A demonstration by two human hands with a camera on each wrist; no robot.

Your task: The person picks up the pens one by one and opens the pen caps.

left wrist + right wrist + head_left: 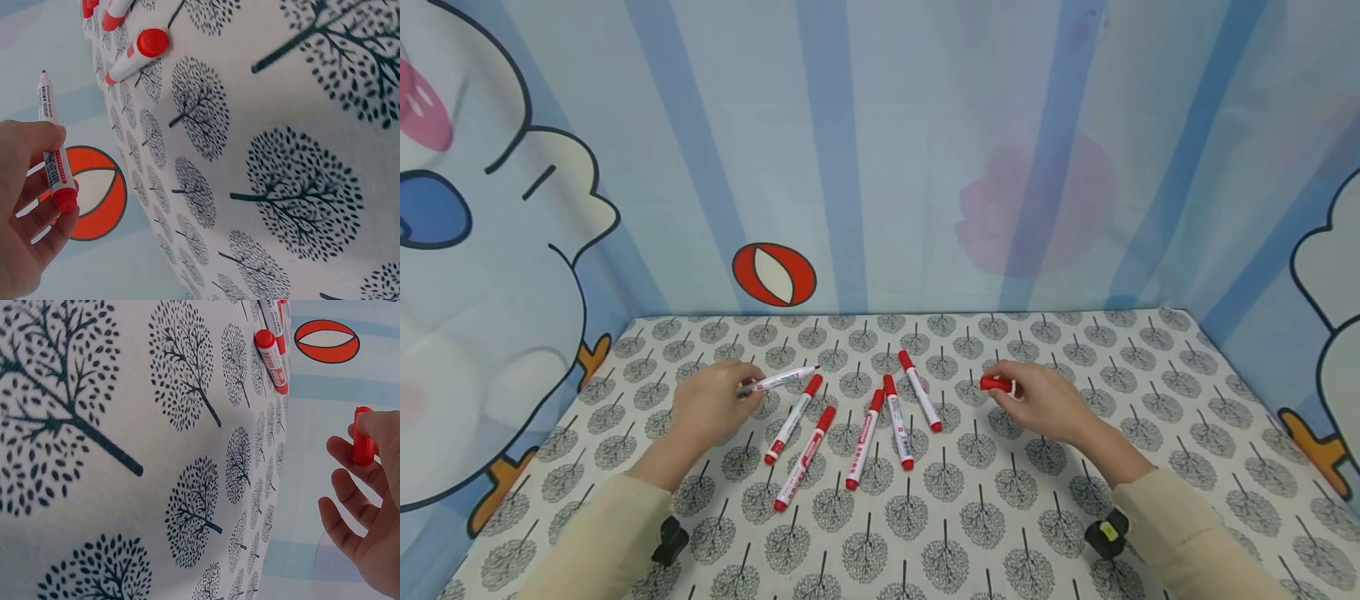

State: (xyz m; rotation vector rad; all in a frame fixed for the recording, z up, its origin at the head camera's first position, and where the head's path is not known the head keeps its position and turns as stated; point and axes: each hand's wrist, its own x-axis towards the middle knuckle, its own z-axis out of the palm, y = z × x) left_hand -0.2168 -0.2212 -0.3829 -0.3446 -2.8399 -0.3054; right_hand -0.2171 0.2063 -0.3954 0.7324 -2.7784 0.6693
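An uncapped whiteboard marker (781,378), white with a bare red tip, is gripped in my left hand (717,402). In the left wrist view, thumb and fingers close round the marker (51,134), its red end down among the fingertips and its tip pointing up. My right hand (1040,400) pinches a red marker cap (996,383) between thumb and index finger. The right wrist view has the cap (363,436) upright, the other fingers spread loosely below it. A wide gap separates the two hands, with several capped red markers (805,458) lying between them.
The capped markers lie at slants, the rightmost marker (920,390) farthest back. A tree-print cloth (945,521) covers the table. Behind its back edge hangs a pale blue striped curtain (895,167) with cartoon figures.
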